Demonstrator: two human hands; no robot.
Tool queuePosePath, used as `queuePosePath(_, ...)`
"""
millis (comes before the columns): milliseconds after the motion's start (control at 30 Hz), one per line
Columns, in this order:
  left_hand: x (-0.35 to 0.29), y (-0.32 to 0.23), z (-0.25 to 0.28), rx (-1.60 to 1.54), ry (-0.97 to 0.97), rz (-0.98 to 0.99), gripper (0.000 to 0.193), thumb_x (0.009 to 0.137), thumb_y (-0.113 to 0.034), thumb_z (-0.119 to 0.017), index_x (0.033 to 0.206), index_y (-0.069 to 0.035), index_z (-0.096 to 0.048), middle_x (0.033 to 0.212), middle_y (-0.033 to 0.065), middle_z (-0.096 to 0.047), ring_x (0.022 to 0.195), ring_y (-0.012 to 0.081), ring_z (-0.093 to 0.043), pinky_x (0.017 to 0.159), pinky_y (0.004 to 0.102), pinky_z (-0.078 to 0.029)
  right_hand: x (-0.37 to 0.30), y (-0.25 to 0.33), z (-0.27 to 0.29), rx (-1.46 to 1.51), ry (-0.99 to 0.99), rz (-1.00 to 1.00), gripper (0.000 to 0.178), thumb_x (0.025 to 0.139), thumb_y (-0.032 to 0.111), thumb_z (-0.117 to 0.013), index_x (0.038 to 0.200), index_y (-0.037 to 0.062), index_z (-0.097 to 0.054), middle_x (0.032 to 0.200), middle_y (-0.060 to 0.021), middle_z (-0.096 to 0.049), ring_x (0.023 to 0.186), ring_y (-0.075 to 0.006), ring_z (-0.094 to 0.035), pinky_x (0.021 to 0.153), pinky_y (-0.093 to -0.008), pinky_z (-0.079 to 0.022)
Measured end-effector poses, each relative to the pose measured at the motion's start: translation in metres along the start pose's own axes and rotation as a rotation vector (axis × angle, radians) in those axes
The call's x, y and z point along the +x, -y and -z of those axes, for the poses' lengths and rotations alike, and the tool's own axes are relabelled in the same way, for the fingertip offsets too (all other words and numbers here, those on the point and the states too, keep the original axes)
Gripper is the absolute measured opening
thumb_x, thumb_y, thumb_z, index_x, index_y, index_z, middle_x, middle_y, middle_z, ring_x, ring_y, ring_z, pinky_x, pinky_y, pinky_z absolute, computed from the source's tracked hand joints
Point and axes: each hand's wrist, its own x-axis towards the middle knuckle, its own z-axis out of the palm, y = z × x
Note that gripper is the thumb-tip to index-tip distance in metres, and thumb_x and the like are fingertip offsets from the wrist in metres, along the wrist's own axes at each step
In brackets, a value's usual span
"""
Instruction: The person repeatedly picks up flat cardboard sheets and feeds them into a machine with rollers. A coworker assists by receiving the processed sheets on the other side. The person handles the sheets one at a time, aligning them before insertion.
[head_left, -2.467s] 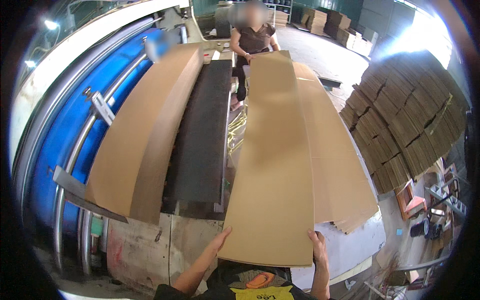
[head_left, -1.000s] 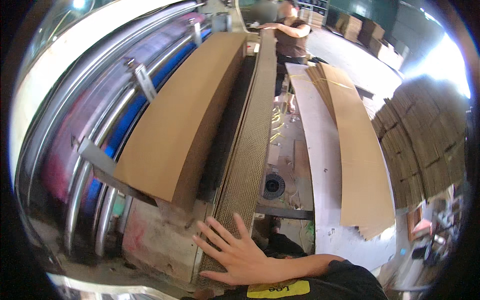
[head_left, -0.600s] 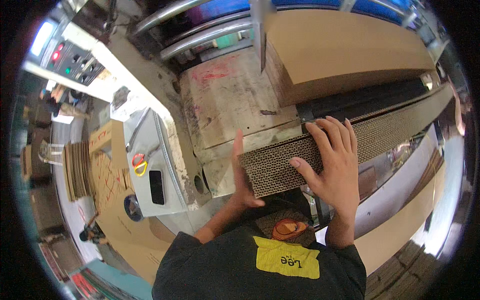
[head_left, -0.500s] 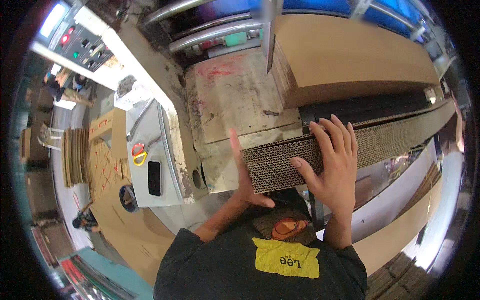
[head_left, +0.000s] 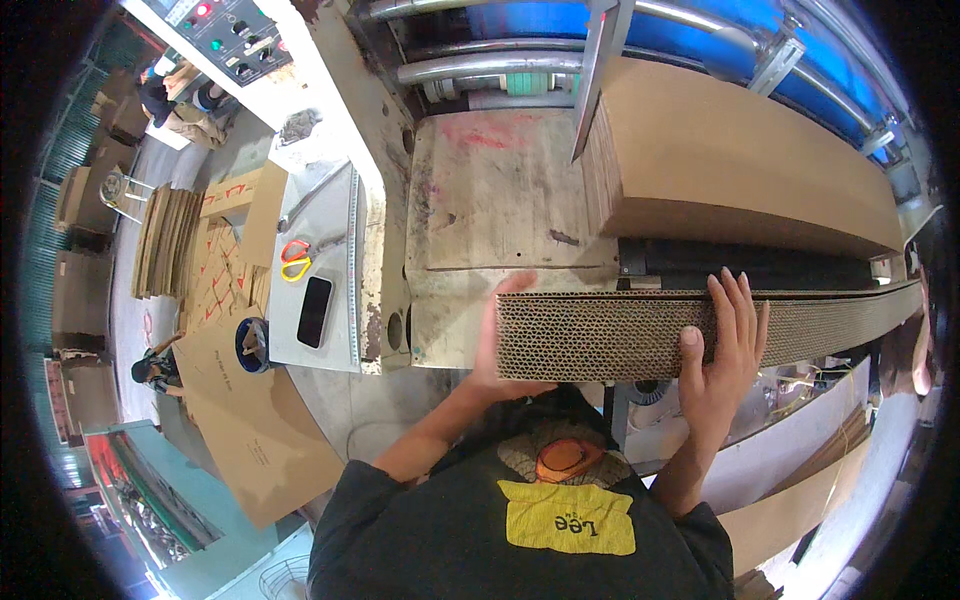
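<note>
Change: since half a second ago the left hand (head_left: 505, 345) has flattened against the near end of the cardboard stack (head_left: 640, 335); the right hand (head_left: 722, 350) stays draped over it.
Stack: bundle of corrugated sheets on edge, fluted ends facing the camera, running from picture centre out toward 3 o'clock.
Location: in front of the machine bed (head_left: 505, 200), just above the person's chest.
Left hand: open, palm pressed to the stack's 9 o'clock end, fingers pointing to 12 o'clock (not closed around anything).
Right hand: grasping the stack, fingers over its top edge, thumb on the fluted face.
Second stack (head_left: 740, 165): brown sheets lying at 1 o'clock, beside blue rollers (head_left: 680, 25).
Side table (head_left: 335, 290): at 9 o'clock, bearing a dark phone (head_left: 314, 311) and red-and-yellow scissors (head_left: 294, 260).
Control panel (head_left: 225, 35): at 11 o'clock.
Floor: flat cardboard sheets (head_left: 245, 430) at 8 o'clock.
</note>
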Motion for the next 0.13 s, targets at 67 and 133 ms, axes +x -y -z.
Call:
queuePosePath(67,-0.027,0.025,-0.006,0.189,-0.012,0.210,0.119,0.071,-0.051,-0.089,0.154,0.000,-0.020,0.155,0.0104,-0.037,0.134,0.0289,-0.043,0.120,0.0471,-0.025,0.002,-0.002,-0.003,0.084,-0.022,0.020,0.056,0.090,0.038,-0.063,0.136,0.0058,-0.059,0.143,-0.0158,-0.056,0.140,-0.0361,-0.045,0.119,-0.0555,-0.024)
queuePosePath(133,-0.088,0.023,-0.022,0.225,0.071,0.392,0.109,0.073,-0.050,-0.087,0.153,-0.003,-0.029,0.153,0.0095,-0.040,0.133,0.0306,-0.045,0.118,0.0470,-0.029,-0.001,-0.009,-0.006,0.142,-0.098,0.012,0.054,0.089,0.037,-0.066,0.132,0.0056,-0.061,0.140,-0.0166,-0.058,0.135,-0.0373,-0.049,0.117,-0.0560,-0.029)
